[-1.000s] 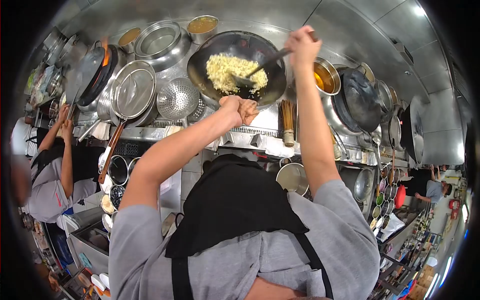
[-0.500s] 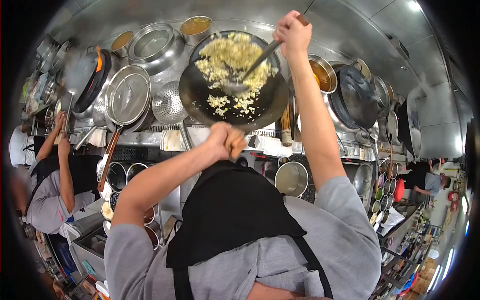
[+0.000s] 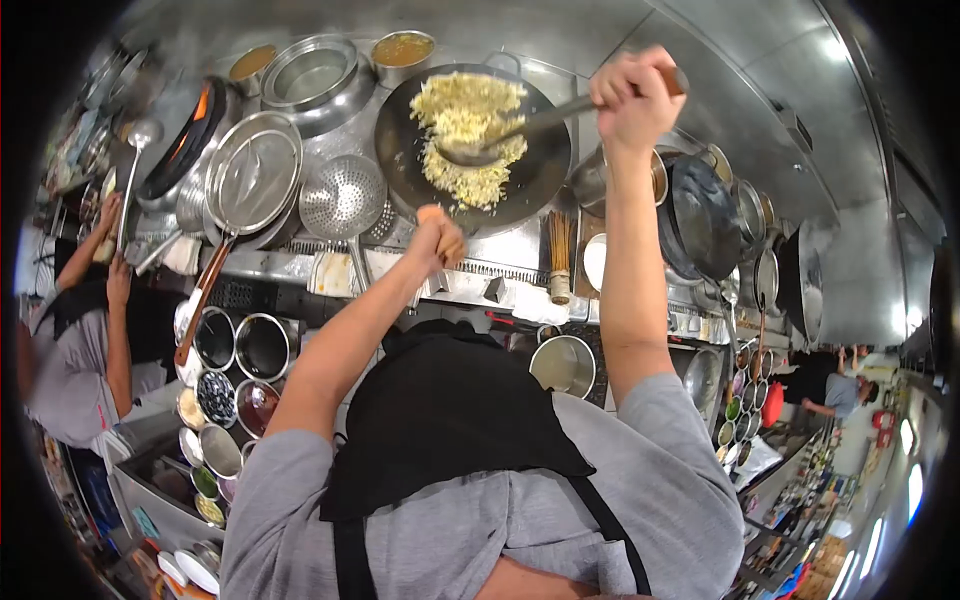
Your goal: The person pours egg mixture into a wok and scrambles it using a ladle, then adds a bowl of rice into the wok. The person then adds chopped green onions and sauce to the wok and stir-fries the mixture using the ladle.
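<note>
My right hand (image 3: pixel 637 98) is wrapped round the brown-ended handle of a wok ladle (image 3: pixel 545 117). Its bowl lies in the middle of yellow-and-white fried rice (image 3: pixel 470 110). The rice is heaped along the centre of a dark wok (image 3: pixel 548 165), which has a loop handle on its far rim. At the wok's near edge, my left hand (image 3: pixel 438 242) is closed, slightly blurred, on the near handle, which my fingers mostly hide.
Left of the wok are a perforated skimmer (image 3: pixel 343 197), a mesh strainer (image 3: pixel 254 175) and pots of liquid (image 3: pixel 402 48). A bamboo brush (image 3: pixel 560 255) stands near the front ledge. More woks (image 3: pixel 708 215) are at right. A co-worker (image 3: pixel 85 350) holds a ladle at left.
The wok has gone from tilted, with rice flying up, to flatter with the rice gathered in it. My right hand moved right and slightly down; my left hand moved slightly left and up.
</note>
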Demonstrator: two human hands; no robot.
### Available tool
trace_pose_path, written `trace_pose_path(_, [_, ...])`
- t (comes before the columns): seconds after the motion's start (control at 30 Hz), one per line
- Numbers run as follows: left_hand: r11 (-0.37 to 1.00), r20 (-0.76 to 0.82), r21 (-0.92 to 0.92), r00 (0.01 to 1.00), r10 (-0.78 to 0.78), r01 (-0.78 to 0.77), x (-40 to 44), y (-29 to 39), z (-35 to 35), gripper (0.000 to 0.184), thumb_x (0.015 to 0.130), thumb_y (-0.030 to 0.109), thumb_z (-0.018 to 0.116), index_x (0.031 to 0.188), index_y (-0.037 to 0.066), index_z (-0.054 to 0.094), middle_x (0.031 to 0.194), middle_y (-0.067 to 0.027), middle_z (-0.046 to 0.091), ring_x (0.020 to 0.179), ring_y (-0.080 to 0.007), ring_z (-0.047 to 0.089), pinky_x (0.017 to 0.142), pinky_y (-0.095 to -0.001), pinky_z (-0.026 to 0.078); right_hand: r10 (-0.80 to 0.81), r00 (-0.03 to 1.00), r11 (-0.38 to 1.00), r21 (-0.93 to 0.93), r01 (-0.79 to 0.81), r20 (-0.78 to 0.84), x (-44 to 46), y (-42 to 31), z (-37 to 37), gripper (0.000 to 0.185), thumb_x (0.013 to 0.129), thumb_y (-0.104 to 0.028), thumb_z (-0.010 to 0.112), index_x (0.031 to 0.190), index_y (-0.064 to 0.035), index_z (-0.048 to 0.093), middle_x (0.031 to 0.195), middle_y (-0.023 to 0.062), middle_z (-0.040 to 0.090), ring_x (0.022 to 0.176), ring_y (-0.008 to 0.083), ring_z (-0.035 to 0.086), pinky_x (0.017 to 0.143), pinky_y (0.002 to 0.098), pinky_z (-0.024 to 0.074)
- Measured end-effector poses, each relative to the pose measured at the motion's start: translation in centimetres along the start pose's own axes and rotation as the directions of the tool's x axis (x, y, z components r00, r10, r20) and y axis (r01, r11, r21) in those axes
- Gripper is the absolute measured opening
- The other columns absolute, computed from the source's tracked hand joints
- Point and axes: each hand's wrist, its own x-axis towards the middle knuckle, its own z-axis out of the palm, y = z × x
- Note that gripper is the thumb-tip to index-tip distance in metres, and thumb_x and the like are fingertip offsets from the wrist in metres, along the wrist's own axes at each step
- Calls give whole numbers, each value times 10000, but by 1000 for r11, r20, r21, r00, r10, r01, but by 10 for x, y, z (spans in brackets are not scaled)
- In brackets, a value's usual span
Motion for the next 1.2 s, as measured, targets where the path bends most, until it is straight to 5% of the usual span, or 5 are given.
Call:
trace_pose_path(0.27, [997,-518,-67,855,-12,-27,67,25,-6,248,889,141,465,674,119,343,585,-65,377,458,-212,386,407,-373,360,-232,934,970,-4,243,273,34,-158,8,608,893,-586,368,618,-75,549,425,10,304,369,136,238,377,319,230])
trace_pose_path(0.43, [996,-190,-94,982,-18,0,76,13,-57,93,909,141,497,861,61,500,693,-95,526,527,-229,551,419,-382,473,-502,807,850,-350,393,-312,-51,-23,21,441,881,-328,398,528,-76,481,407,15,362,345,129,286,380,279,250])
trace_pose_path(0.53, [996,-298,-50,953,49,-67,59,20,-21,147,901,111,466,756,84,462,624,-73,482,465,-193,483,378,-358,399,-58,998,998,-4,58,19,-95,113,-41,324,920,-218,437,630,-75,450,480,27,420,421,143,376,442,290,336])
trace_pose_path(1.1, [993,-568,95,814,117,-77,58,26,6,46,841,112,522,813,76,518,680,-64,530,523,-213,565,476,-372,505,-123,992,986,111,122,3,-19,49,9,244,856,-152,478,650,-27,515,558,43,467,454,106,396,429,264,292])
trace_pose_path(1.2, [999,-463,33,886,38,-26,68,17,-24,107,847,139,509,749,102,487,613,-51,479,463,-205,498,427,-363,436,-221,963,926,-274,258,157,-59,115,2,234,810,-171,519,637,-13,521,569,35,467,493,113,418,465,270,312])
